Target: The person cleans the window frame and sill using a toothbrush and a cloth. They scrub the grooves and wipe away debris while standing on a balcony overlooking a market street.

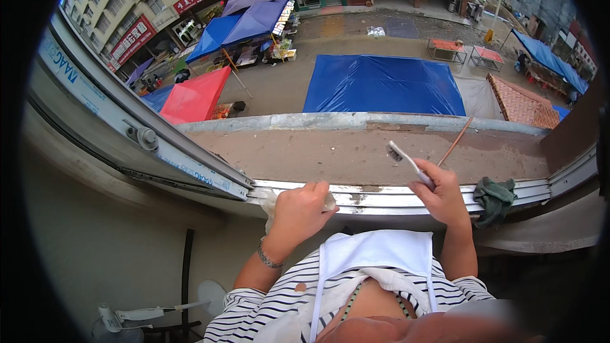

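Observation:
My right hand (pixel 443 195) is closed around the white handle of a small brush (pixel 410 162). Its head, with dark bristles, points up and left above the outer ledge. Below the brush runs the silver window track (pixel 394 198), with dark dirt in its grooves. My left hand (pixel 300 211), at the track's left part, is closed on a pale, crumpled cloth-like piece (pixel 267 206) that sticks out on both sides of the fist. Whether this is cloth or plastic I cannot tell. To the right of my right hand, a dark green rag (pixel 494 199) lies bunched over the track.
A sliding window frame (pixel 146 133) with blue film stands at the left. Beyond the track lies a brown concrete ledge (pixel 298 152) with a thin stick (pixel 456 141) on it. Farther down is a street with a blue tarp (pixel 384 86). A white fan (pixel 111 317) stands lower left.

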`<state>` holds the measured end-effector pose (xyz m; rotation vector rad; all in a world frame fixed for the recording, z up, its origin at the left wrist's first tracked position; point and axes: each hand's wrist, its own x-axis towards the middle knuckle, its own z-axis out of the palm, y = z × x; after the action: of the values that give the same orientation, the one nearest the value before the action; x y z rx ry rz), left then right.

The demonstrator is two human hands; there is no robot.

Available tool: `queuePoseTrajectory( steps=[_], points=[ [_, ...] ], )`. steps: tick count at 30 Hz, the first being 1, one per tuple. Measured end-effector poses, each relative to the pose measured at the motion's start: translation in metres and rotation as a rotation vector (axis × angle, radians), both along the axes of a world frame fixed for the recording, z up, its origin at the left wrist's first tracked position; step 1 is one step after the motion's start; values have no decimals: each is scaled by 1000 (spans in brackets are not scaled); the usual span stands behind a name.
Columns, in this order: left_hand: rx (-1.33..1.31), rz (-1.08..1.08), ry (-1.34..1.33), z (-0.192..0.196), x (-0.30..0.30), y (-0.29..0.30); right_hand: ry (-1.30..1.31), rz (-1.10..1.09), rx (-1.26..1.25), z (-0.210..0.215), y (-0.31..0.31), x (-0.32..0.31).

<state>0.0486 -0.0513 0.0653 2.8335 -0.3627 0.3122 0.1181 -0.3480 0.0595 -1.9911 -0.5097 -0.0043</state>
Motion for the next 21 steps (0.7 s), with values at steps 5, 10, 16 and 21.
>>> queuePoseTrajectory(
  steps=[5, 10, 16, 21],
  points=[
    [80, -42, 3, 5, 2, -16, 76, 365, 137, -4, 77, -16],
    [38, 36, 43, -3, 0, -12, 32, 322, 162, -25, 99, -11],
    [36, 24, -20, -3, 0, -9, 67, 293, 257, -35, 113, -12],
    [-9, 2, -57, 2, -3, -6, 232, 297, 249, -38, 117, -1]
  ],
)
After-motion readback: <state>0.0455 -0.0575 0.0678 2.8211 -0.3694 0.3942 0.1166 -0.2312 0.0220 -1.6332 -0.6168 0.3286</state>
